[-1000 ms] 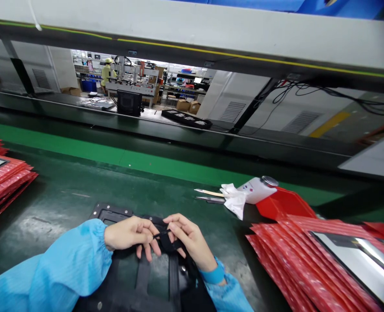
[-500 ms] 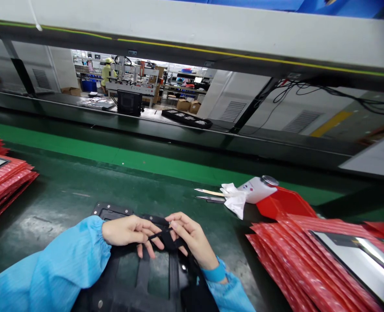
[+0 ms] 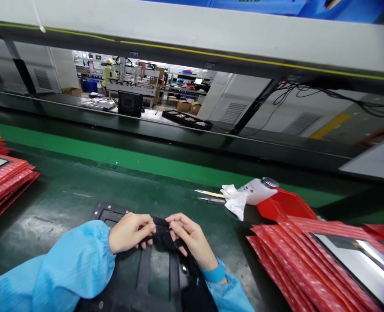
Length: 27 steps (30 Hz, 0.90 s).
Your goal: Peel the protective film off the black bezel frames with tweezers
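Note:
A black frame with large cut-outs and small round metal fasteners (image 3: 143, 271) lies on the green tabletop in front of me. Over its far part, both hands work on a black strap-like piece (image 3: 167, 239). My left hand (image 3: 131, 232) is closed, its thumb and curled fingers gripping the left end of that piece. On the other side, the thumb and index finger of my right hand (image 3: 192, 240) pinch its upper edge. My fingers hide part of the piece, and its exact kind does not show. Darker black material lies under my right wrist.
Tweezers (image 3: 211, 199), a white tissue (image 3: 235, 201) and a white bottle (image 3: 258, 190) lie beyond my right hand, beside a red bin (image 3: 285, 203). Stacks of red bubble bags (image 3: 289, 255) stand right and left, with flat panels on top. A shelf (image 3: 192, 26) spans overhead.
My left hand has turned and its spread fingers have curled in around the black strap-like piece. My right hand stays almost where it was.

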Tool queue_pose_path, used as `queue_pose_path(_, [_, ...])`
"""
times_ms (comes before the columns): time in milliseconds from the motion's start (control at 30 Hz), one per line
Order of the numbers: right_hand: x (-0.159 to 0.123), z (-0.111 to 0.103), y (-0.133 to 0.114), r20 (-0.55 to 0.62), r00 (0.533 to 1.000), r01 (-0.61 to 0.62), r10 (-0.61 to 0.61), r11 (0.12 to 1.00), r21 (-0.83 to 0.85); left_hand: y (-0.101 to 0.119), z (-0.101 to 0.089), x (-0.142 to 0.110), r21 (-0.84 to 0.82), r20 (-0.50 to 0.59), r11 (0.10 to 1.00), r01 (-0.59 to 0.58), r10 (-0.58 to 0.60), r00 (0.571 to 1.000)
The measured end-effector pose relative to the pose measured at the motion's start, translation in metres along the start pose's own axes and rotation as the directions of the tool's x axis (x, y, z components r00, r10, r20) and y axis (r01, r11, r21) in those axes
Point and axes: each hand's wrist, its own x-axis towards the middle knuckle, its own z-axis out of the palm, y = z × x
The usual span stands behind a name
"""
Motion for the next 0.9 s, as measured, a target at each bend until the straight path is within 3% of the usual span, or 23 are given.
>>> queue_pose_path(167, [0.0, 0.0, -0.001, -0.003, 1.0, 0.005, -0.005, 1.0, -0.001, 0.001, -0.006, 0.001, 0.095, -0.085, 0.991, -0.089, 0.097, 0.992])
queue_pose_path(400, [0.001, 0.0, -0.002, 0.0, 1.0, 0.026, -0.026, 1.0, 0.001, 0.006, -0.006, -0.003, 0.272, -0.027, 0.943, -0.194, 0.209, 0.978])
queue_pose_path(567, [0.0, 0.0, 0.0, 0.016, 1.0, 0.02, -0.019, 1.0, -0.005, 0.008, -0.007, -0.007, 0.484, -0.007, 0.844, -0.23, 0.267, 0.964])
queue_pose_path(767, [0.001, 0.003, 0.004, 0.054, 0.999, 0.001, -0.001, 1.0, -0.013, 0.006, -0.012, -0.007, 0.538, 0.054, 0.807, -0.243, 0.255, 0.965])
queue_pose_path(900, [0.001, 0.002, 0.004, 0.059, 0.998, 0.029, -0.028, 1.0, -0.01, 0.006, -0.004, -0.01, 0.669, 0.003, 0.706, -0.232, 0.31, 0.951])
